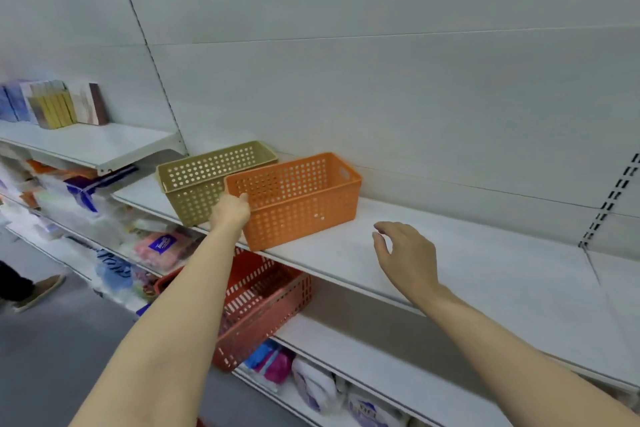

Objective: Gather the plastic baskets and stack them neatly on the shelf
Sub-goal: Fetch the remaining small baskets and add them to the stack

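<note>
Where the head camera looks down along the white shelf (450, 253), I see my left hand (230, 210) at the near left corner of the orange basket (301, 199), its fingers curled over the rim there and gripping it. That basket stands upright on the shelf near the front edge, its near corner slightly over the lip. Just behind and to its left sits the olive basket (204, 178), also upright on the same shelf, the two touching or very nearly so; I cannot tell which. My right hand (407, 258) hovers over the bare shelf to the right of the orange basket, well apart from it, fingers loosely curled and holding nothing. One level down, a red basket (273, 305) lies tilted, partly hidden by my left forearm. Farther left, boxes (52, 104) stand on a higher shelf, and packaged goods (159, 246) fill the lower ones.
</note>
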Demonstrator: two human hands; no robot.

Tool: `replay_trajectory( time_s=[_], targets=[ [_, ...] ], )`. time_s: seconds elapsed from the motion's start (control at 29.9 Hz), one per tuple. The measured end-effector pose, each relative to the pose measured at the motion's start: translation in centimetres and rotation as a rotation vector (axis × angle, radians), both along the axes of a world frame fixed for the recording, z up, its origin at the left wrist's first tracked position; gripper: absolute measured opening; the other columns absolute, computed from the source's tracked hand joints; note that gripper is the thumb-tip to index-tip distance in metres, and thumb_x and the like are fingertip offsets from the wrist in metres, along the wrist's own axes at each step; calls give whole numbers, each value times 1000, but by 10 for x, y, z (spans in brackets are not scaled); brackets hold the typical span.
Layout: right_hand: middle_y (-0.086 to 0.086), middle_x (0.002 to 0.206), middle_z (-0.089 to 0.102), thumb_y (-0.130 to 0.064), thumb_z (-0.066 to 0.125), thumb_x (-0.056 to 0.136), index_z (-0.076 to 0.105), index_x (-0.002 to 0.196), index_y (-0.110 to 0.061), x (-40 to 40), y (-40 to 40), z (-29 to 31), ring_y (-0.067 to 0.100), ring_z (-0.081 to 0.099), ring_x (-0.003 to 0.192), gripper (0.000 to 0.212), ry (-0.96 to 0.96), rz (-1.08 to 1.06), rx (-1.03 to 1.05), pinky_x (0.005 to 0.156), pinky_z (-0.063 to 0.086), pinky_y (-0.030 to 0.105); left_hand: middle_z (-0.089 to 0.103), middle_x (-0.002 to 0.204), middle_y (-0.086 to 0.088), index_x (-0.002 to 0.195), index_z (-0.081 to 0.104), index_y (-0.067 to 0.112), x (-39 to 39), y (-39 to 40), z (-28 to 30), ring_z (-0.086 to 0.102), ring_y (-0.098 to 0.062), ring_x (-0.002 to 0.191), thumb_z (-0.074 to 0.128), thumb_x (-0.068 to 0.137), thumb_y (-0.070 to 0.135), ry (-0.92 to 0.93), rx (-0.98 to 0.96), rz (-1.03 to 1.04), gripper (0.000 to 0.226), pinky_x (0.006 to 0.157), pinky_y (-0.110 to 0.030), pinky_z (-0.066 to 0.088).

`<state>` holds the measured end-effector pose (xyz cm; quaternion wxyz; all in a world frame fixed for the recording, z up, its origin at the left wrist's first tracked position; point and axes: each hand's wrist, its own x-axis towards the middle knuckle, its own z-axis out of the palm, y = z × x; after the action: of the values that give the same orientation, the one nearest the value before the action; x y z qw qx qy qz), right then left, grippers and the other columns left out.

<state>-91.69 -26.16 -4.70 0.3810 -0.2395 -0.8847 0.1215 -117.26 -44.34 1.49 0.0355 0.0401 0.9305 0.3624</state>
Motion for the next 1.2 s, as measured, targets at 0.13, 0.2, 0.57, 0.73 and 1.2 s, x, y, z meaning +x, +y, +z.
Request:
replay_trajectory(
  time_s=[0.13,0.2,0.57,0.73,1.2],
  targets=[
    [-2,111,69,-26,54,94,66,113,-16,-21,7,15,19,63,103,25,54,-29,-181,82,49,35,62,128,-27,135,53,2,-6,-4,-15,60,-44,115,44,100,9,103,-16,-3,36,91,-44,49],
    [-1,129,60,-35,53,95,53,133,-17,-33,12,26,18,56,118,41,141,13,-407,96,44,34,64,125,-27,143,47,8,-3,-9,-19,61,-45,113,40,100,5,213,32,-65,44,90,-45,47],
    [-10,146,42,-33,35,99,23,143,-52,-57,5,21,18,53,122,49,364,23,-790,95,49,49,72,110,6,152,46,26,-30,-47,-17,66,-13,91,41,107,38,464,274,-232,47,82,-32,52],
    [-19,130,49,-29,35,100,28,134,-62,-35,-1,18,14,58,115,48,407,-14,-765,93,51,48,51,143,-21,143,45,8,-143,-75,-23,50,-47,127,43,103,39,248,189,151,50,105,-59,42],
    [-8,134,56,-22,38,103,39,139,-49,36,-4,7,16,57,116,45,589,-200,-763,93,51,48,57,131,-26,138,45,25,-160,-73,-29,56,-46,118,40,97,15,17,412,229,42,99,-50,48]
  ],
)
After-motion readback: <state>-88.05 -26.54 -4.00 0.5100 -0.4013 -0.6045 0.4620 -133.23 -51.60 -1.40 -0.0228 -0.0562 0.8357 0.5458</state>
